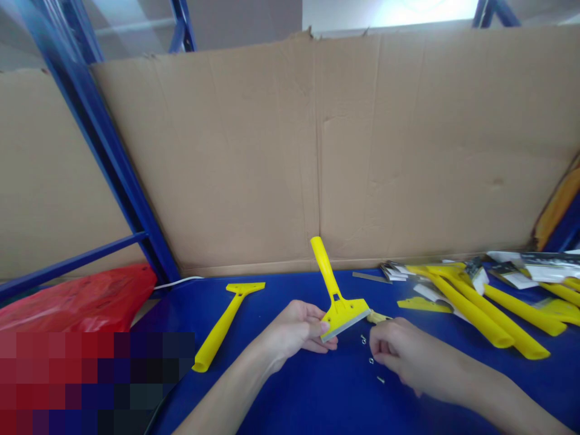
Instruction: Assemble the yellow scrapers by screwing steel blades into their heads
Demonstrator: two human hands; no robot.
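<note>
My left hand is closed on a yellow scraper, gripping the left end of its head, with the handle pointing up and away. A straight metal blade lies along the scraper's near edge. My right hand is to the right, its fingers curled together over the table; whatever is between them is hidden. Just beyond its knuckles shows a small pale yellow piece, partly covered by the hand. Between my hands lie a small nut, a screw and more small hardware.
A second yellow scraper lies at left on the blue table. Several yellow scraper handles and packets are heaped at right, near a thin metal strip. Cardboard walls the back; a red bag sits left.
</note>
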